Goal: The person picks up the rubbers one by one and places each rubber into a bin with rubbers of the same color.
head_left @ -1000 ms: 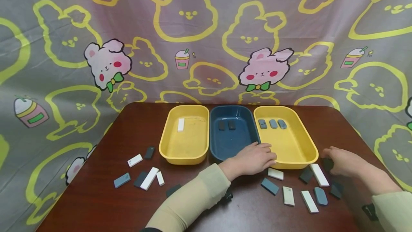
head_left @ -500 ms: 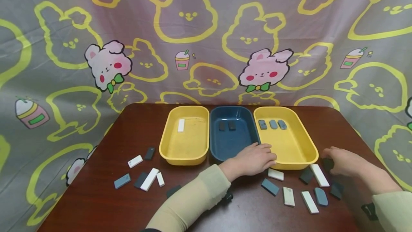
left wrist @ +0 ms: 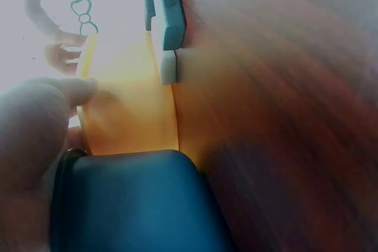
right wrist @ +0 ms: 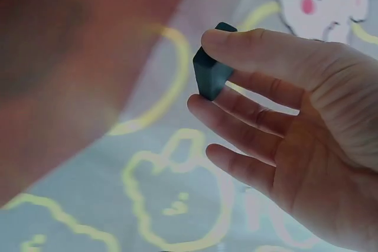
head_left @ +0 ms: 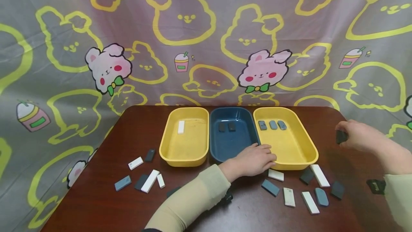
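Note:
In the head view, my left hand (head_left: 252,159) lies at the front left corner of the right yellow tray (head_left: 307,149), fingers over its rim. The left wrist view shows the thumb against that tray's outer wall, close to the blue tray (left wrist: 136,205). My right hand (head_left: 363,137) is raised right of the trays and pinches a small dark rectangular block (right wrist: 211,75) between thumb and fingers. Three blue-grey blocks (head_left: 273,125) lie in the right yellow tray. Two dark blocks (head_left: 231,126) are in the blue tray, and one white block (head_left: 181,127) in the left yellow tray (head_left: 184,162).
Several white, blue-grey and dark blocks lie before the right tray, including a long white block (head_left: 319,175) and a rounded blue-grey block (head_left: 321,197). Another scattered group, with a white block (head_left: 150,180), is at the left. A patterned curtain (head_left: 206,38) hangs behind the table.
My right hand has lifted the dark block from the table by the right tray's front corner and carried it up, back and to the right. The left hand has stayed in place.

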`<state>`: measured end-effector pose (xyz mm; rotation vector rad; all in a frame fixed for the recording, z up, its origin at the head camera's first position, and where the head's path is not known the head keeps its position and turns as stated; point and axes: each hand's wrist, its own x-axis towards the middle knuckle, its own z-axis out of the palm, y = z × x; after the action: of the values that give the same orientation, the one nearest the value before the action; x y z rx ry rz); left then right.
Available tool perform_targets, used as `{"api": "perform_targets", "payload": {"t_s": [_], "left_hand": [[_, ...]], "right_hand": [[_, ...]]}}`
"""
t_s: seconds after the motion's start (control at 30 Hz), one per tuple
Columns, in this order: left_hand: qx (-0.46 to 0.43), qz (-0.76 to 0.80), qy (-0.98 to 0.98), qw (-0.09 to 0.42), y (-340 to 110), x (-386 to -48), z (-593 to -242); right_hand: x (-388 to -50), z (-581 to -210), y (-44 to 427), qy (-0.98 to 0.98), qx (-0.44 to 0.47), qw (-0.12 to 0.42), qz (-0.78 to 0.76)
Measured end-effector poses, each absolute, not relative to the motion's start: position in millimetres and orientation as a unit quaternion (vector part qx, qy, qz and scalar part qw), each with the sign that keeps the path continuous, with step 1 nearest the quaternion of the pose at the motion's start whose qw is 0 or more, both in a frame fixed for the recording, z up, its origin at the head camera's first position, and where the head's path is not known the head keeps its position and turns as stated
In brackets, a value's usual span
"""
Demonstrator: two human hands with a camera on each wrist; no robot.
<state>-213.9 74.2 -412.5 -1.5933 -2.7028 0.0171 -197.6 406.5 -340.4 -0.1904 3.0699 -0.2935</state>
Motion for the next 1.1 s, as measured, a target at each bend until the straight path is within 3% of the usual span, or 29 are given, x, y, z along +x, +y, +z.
{"api": "perform_targets", "payload": {"t_s": [0.27,0.47,0.77,1.1], "left_hand": [[-0.492,-0.012,-0.870,-0.017,53.1,-208.1,-406.7],[-0.480,-0.029,-0.877,0.010,8.1,-202.5,-398.7],[-0.453,-0.023,-0.891,0.033,-63.2,-202.7,-399.4],[-0.462,-0.012,-0.884,0.070,-78.4,-202.5,-413.3]], "right_hand": [[-220.5,-293.5,365.7,0.992,-0.108,-0.019,-0.055],[-235.1,-277.0,324.7,0.988,-0.147,-0.042,-0.032],[-248.5,-272.7,272.0,0.972,-0.224,-0.066,-0.008],[-266.2,-294.3,218.0,0.958,-0.277,-0.071,0.004]]}}
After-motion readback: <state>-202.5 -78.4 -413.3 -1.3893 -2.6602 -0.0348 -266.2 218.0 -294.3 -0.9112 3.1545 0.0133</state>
